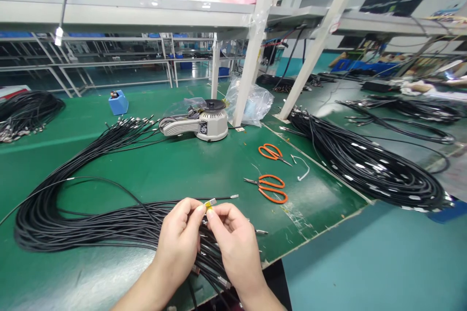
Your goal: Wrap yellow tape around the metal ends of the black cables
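Observation:
Between my two hands is a cable connector (210,202) with a silver metal end and a band of yellow tape just behind it. My left hand (181,233) pinches it from the left side, thumb and forefinger together. From the right, my right hand (233,233) has its thumb and forefinger closed at the yellow tape. Under both hands runs a thick bundle of black cables (105,226), which curves round to the left and back across the bench. Several metal cable ends stick out below and beside my right hand.
Two orange-handled scissors (272,188) lie right of my hands. Behind stands a round grey tape dispenser (212,124), with a blue holder (118,103) to its left. A coiled black cable bundle (368,165) lies at right. White shelf posts (251,53) rise from the green bench (321,209).

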A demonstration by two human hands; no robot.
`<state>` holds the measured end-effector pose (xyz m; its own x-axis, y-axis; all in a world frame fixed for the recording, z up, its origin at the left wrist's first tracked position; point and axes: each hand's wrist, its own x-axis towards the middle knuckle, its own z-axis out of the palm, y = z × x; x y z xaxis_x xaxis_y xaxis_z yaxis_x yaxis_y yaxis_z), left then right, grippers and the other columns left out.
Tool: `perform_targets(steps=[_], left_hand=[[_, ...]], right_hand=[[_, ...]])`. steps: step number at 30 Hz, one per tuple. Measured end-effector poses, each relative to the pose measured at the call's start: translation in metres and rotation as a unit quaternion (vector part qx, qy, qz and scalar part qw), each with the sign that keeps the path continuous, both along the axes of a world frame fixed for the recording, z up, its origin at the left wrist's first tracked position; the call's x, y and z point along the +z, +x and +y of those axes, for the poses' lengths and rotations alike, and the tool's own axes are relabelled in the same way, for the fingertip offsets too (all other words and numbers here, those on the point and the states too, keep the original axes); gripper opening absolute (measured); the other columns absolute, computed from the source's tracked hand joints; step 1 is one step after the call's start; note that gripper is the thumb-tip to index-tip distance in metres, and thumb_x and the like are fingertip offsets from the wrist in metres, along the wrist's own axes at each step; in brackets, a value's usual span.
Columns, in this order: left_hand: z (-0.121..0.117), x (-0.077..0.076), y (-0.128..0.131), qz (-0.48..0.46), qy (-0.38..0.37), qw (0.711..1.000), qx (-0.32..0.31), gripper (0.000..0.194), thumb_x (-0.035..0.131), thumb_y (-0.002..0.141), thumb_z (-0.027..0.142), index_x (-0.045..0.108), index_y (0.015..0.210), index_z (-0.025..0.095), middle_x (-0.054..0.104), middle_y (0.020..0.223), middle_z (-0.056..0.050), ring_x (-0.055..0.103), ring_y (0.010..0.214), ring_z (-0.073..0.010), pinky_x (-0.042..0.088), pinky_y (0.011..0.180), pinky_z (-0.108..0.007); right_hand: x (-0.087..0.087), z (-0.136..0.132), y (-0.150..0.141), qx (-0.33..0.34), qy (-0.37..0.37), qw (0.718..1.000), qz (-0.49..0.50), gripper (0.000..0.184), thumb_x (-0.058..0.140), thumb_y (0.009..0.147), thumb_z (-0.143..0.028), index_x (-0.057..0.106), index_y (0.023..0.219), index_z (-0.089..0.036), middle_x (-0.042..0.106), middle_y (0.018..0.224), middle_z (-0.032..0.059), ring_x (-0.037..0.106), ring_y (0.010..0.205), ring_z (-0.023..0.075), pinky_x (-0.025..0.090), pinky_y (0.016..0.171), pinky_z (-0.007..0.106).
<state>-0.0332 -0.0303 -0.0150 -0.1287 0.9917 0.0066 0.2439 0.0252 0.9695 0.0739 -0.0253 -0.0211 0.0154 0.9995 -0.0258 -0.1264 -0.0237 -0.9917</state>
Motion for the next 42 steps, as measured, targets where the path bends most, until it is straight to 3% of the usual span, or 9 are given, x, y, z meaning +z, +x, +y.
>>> perform_targets(steps=[7,12,20,26,32,42], left_hand=[[0.001,-0.003,0.001,0.010,0.011,1.000,0.001,0.027,0.048,0.087,0.039,0.056,0.071,0.019,0.051,0.050,0.005,0.047,0.040,-0.0095,0.036,0.042,-0.020],[0.003,-0.004,-0.002,0.106,0.176,0.978,-0.026,0.014,0.050,0.088,0.021,0.061,0.079,0.020,0.062,0.076,0.000,0.059,0.070,-0.0124,0.046,0.063,-0.022],[0.001,-0.010,-0.002,0.205,0.332,0.919,-0.054,0.019,0.050,0.086,0.004,0.060,0.095,0.017,0.058,0.079,-0.002,0.054,0.074,-0.0120,0.045,0.066,-0.022],[-0.001,-0.014,-0.003,0.236,0.360,0.902,-0.039,0.022,0.051,0.085,0.001,0.058,0.100,0.017,0.057,0.077,-0.003,0.051,0.072,-0.0124,0.046,0.064,-0.023],[-0.002,-0.014,-0.002,0.233,0.361,0.902,-0.049,0.022,0.050,0.085,0.000,0.054,0.095,0.019,0.059,0.078,-0.002,0.052,0.071,-0.0120,0.045,0.064,-0.023],[-0.002,-0.012,-0.006,0.246,0.433,0.863,-0.085,0.026,0.046,0.082,-0.006,0.056,0.095,0.014,0.058,0.081,-0.006,0.050,0.074,-0.0139,0.046,0.065,-0.026]], right_hand=[[-0.001,-0.001,-0.001,-0.009,0.018,1.000,-0.010,0.015,0.062,0.079,-0.030,0.061,0.072,-0.017,0.064,0.067,0.0010,0.059,0.063,0.0154,0.047,0.061,0.025],[0.001,-0.007,0.005,-0.005,0.049,0.998,-0.028,0.014,0.060,0.081,-0.030,0.061,0.073,-0.018,0.062,0.069,0.0004,0.058,0.065,0.0149,0.047,0.062,0.025],[0.003,-0.016,0.023,0.002,0.005,1.000,-0.003,0.021,0.064,0.078,-0.036,0.059,0.068,-0.018,0.058,0.065,-0.0014,0.053,0.063,0.0139,0.046,0.062,0.023],[-0.001,-0.021,0.020,0.008,0.002,0.997,0.080,0.017,0.067,0.077,-0.031,0.061,0.067,-0.019,0.066,0.091,0.0038,0.060,0.085,0.0173,0.048,0.076,0.025],[0.001,-0.018,0.016,-0.004,-0.003,0.996,0.093,0.016,0.068,0.077,-0.030,0.063,0.066,-0.019,0.069,0.093,0.0057,0.061,0.095,0.0198,0.048,0.084,0.028],[0.007,-0.013,0.015,-0.008,-0.013,0.997,0.079,0.019,0.071,0.071,-0.031,0.063,0.061,-0.017,0.069,0.089,0.0073,0.064,0.085,0.0200,0.051,0.077,0.028]])
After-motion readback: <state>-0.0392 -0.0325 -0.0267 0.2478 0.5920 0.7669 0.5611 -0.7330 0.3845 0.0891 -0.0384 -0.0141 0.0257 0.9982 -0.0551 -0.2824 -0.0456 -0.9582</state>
